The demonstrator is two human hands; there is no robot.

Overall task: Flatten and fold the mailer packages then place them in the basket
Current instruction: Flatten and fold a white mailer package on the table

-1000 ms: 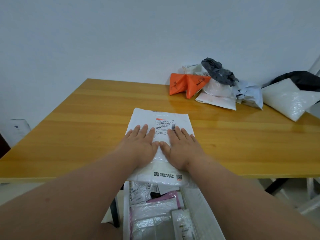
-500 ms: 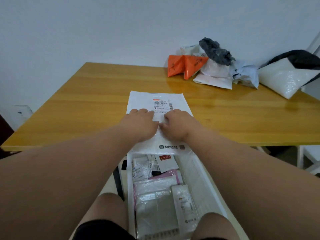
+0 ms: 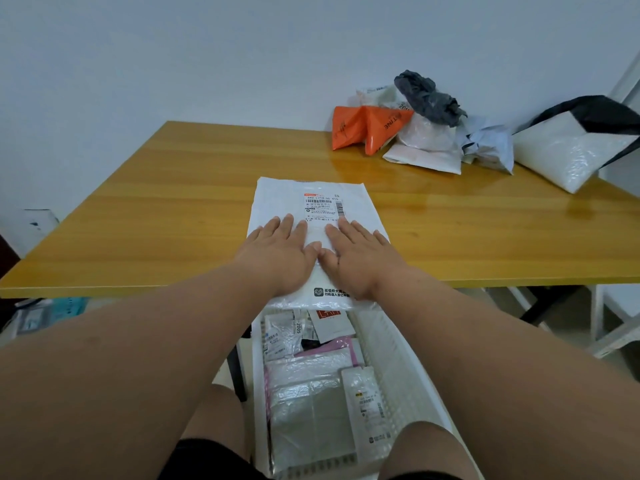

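The white mailer (image 3: 313, 216) is pressed flat on the counter (image 3: 156, 220) by the left hand (image 3: 280, 252) and right hand (image 3: 358, 256), fingers straight and slightly spread. Flattening is judged in hand. A fold comes next, then the basket (image 3: 394, 358) below the near counter edge.

Flat white plastic mailer (image 3: 313, 199) under both palms, with a black barcode label topped by a red strip. It's on a honey-yellow wooden table (image 3: 173, 188) with streaky grain. Far beyond the right hand (image 3: 360, 258): bright orange crumpled mailer (image 3: 360, 128), dark grey wad (image 3: 427, 97), white bubble-textured bag (image 3: 568, 157). Below the wrists, white slatted plastic basket (image 3: 398, 358) with a pink-edged mailer (image 3: 332, 348).
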